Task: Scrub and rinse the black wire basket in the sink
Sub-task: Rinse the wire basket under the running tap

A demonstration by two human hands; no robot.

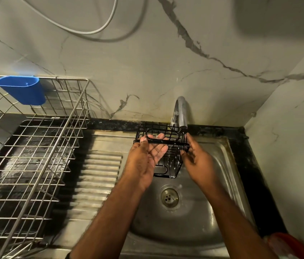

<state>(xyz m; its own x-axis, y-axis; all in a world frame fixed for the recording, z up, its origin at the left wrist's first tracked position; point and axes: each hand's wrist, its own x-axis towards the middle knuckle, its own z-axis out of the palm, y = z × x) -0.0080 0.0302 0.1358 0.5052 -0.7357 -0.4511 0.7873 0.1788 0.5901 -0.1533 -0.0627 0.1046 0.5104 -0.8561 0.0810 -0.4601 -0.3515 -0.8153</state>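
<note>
Nearest the camera, two bare forearms reach forward over a stainless steel sink [227, 165]. At the lower right edge, part of a red object [293, 245] shows, too blurred to identify. The drain [170, 197] sits in the wet basin floor, between the forearms and below the hands.

Above the drain, the black wire basket [168, 163] is held in the air over the basin, tilted, with flecks of foam on its lower wires. The left hand [145, 159] lies against the basket's left side, palm turned up, thumb hooked over the top rail and fingers stretched out nearly straight across the wires. The right hand [198, 156] is at the basket's right side, its index finger raised along the upper right corner; the hand is motion-blurred, and whether its other fingers curl round the wire cannot be told.

To the left, the ribbed draining board [99, 176] adjoins a steel wire dish rack [35, 146] standing on a dark tray. A blue plastic cup [21, 89] hangs on the rack's far rim.

Farther back, the grey tap [182, 113] curves over the basket's rear edge. Behind it rises a marble-patterned wall [147, 62], with a pale hose [99, 28] looping at the top
</note>
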